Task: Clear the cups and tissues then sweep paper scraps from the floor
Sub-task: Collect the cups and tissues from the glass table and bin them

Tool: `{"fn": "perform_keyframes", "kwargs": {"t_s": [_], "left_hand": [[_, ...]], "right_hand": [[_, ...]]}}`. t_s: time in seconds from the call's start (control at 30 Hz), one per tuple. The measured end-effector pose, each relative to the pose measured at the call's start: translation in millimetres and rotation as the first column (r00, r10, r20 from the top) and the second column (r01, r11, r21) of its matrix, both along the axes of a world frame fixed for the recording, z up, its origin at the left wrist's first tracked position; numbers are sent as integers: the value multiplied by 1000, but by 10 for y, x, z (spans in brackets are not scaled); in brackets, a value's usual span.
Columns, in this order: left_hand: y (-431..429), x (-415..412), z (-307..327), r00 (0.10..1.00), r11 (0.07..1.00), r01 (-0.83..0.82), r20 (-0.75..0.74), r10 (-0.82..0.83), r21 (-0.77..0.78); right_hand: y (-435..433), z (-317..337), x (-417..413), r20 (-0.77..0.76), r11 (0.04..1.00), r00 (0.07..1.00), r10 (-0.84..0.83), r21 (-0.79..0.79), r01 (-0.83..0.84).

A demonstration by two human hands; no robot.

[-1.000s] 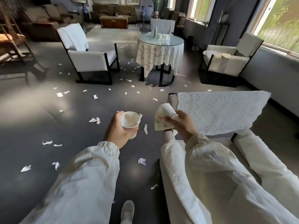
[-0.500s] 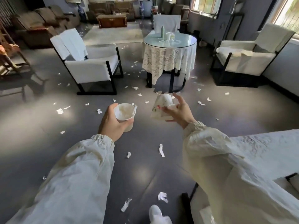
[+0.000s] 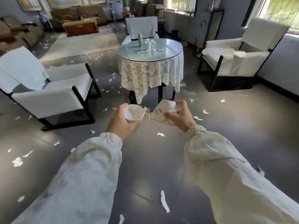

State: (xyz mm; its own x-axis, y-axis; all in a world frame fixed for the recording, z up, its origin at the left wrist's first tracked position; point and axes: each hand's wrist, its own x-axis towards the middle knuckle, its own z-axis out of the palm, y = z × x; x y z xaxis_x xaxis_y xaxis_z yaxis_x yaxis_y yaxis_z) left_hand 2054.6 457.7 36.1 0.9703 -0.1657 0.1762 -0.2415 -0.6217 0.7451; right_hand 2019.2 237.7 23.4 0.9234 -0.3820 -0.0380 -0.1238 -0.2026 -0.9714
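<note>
Evidently both hands are full: the left hand (image 3: 120, 126) grips a white cup (image 3: 135, 119) upright, keeping its wadded tissue (image 3: 133, 110) inside; the right hand (image 3: 180, 118) pinches a printed cup (image 3: 161, 113) tipped sideways. Paper scraps (image 3: 164, 203) litter the floor (image 3: 145, 159) around.

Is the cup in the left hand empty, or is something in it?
Not empty. The cup, held upright in the left hand, has crumpled white tissue inside, nearly up to its rim.
</note>
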Motion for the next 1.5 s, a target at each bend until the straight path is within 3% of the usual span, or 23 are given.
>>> {"fn": "perform_keyframes", "kwargs": {"t_s": [0.23,0.57,0.87,1.17,1.37,1.5], "left_hand": [[-1248,1942,-142,986,987,160,-46,-161,-27],[-3535,4909,-209,908,909,418,-30,-418,2],[-6060,6603,-208,816,816,578,-14,-578,-7],[-7703,8537,16,926,926,376,53,-374,-33],[-8779,10229,-210,969,967,246,41,-244,-71],[-9624,11286,-227,976,974,218,30,-216,-59]], "right_hand": [[-1247,17,1516,-56,982,982,-181,-73,177],[-3092,59,3893,-17,912,913,-407,-72,405],[-5314,137,5315,-36,817,820,-571,-126,563],[-7520,357,7485,-14,860,887,-461,-252,443],[-8717,201,9232,6,868,923,-384,-338,363],[-9556,216,10321,-23,900,934,-355,-277,336]]}}
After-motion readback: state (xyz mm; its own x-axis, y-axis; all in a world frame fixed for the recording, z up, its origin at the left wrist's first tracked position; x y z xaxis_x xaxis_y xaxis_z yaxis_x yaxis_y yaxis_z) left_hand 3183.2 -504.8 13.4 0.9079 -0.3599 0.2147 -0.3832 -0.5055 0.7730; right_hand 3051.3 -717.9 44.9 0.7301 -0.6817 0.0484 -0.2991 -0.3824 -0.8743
